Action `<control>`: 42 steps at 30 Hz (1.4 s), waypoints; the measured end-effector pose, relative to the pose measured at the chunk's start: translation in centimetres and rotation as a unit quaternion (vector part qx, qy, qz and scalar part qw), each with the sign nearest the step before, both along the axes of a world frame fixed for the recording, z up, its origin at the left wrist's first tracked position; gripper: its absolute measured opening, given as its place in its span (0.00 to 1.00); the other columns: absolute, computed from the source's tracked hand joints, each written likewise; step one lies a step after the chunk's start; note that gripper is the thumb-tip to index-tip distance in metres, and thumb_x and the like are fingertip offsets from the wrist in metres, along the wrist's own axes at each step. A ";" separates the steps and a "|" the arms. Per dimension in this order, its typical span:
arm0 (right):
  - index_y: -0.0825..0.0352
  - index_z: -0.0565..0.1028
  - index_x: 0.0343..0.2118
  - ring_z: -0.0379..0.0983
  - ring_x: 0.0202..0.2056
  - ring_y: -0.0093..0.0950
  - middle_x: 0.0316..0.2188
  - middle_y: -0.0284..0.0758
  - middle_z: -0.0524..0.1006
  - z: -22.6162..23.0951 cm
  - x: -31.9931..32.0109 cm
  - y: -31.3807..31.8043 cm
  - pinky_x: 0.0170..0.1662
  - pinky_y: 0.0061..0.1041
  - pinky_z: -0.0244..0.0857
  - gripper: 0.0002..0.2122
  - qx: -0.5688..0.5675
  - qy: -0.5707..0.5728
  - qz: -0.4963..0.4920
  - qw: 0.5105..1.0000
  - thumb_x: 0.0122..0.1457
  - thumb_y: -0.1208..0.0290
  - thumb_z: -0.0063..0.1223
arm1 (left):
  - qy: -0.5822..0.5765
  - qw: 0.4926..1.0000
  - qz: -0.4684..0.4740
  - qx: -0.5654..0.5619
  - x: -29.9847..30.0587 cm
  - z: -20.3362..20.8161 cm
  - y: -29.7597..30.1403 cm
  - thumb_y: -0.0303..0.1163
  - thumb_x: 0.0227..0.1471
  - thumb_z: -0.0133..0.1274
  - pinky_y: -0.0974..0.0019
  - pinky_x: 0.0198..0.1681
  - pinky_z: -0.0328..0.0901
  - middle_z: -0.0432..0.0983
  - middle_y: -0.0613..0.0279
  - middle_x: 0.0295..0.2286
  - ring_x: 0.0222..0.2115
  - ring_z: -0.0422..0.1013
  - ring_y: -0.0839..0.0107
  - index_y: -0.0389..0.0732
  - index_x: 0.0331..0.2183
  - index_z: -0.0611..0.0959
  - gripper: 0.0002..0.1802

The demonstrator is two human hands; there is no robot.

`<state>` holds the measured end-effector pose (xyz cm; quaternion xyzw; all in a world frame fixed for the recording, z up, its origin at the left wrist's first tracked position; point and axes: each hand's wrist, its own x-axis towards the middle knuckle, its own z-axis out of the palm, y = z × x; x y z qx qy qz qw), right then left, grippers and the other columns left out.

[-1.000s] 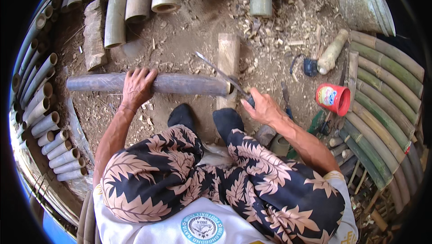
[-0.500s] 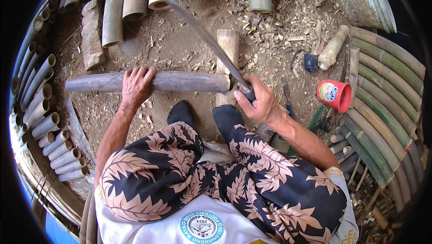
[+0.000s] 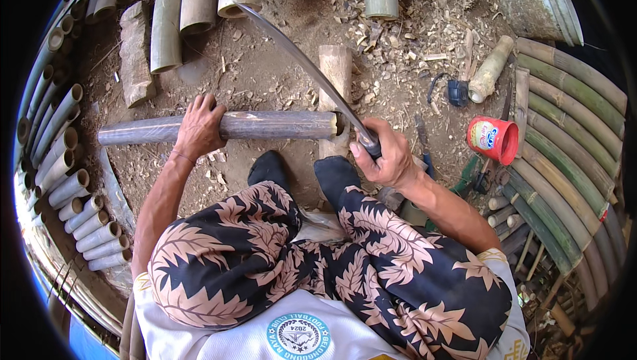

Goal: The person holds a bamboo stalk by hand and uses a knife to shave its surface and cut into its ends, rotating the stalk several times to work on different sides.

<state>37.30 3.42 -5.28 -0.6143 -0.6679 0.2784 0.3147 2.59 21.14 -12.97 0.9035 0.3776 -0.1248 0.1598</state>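
A dark brownish bamboo tube (image 3: 265, 126) lies crosswise in front of my feet, with its pale hollow end on an upright-lying wooden block (image 3: 335, 71). My left hand (image 3: 200, 124) is closed over the tube left of its middle. In my right hand (image 3: 388, 155) is the dark handle of a machete (image 3: 302, 61). Its long curved blade slants up and to the left, passing above the block and past the tube's right end. Whether the blade touches the tube I cannot tell; it seems to be held above it.
Cut bamboo tubes (image 3: 166, 38) line the far side and the left. Split bamboo slats (image 3: 564, 114) curve along the right. A red tin (image 3: 507, 142), a dark blue object (image 3: 458, 92), a short bamboo piece (image 3: 491, 68) and a dirty bucket (image 3: 541, 11) stand or lie nearby. Chips litter the ground.
The bamboo tube has turned about its length, showing a pale streak on top, and sits slightly lower. My left hand has rolled with it. The machete has shifted slightly, its handle moving nearer me.
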 end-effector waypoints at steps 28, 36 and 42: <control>0.68 0.69 0.36 0.73 0.20 0.37 0.18 0.39 0.73 -3.4 7.0 -5.3 0.27 0.37 0.66 0.16 -0.242 -0.065 -0.249 0.935 0.62 0.58 0.54 | -0.277 0.884 0.377 0.004 -2.8 12.1 9.6 0.45 0.48 0.64 0.62 0.37 0.74 0.80 0.57 0.31 0.29 0.77 0.67 0.40 0.45 0.77 0.27; 0.68 0.71 0.38 0.71 0.22 0.37 0.20 0.41 0.73 -4.1 5.8 -6.3 0.29 0.36 0.65 0.16 -0.222 -0.012 -0.226 0.948 0.61 0.58 0.56 | -0.637 0.458 0.599 -0.160 -10.1 9.4 9.4 0.48 0.53 0.61 0.55 0.58 0.63 0.73 0.56 0.45 0.49 0.70 0.61 0.38 0.52 0.74 0.31; 0.69 0.71 0.41 0.69 0.22 0.37 0.21 0.40 0.71 -2.2 5.3 -5.2 0.29 0.36 0.64 0.16 -0.227 -0.016 -0.174 0.958 0.62 0.58 0.56 | -0.509 0.387 0.758 -0.131 -8.4 -3.8 2.8 0.48 0.45 0.69 0.44 0.44 0.73 0.74 0.52 0.47 0.43 0.74 0.54 0.32 0.54 0.71 0.43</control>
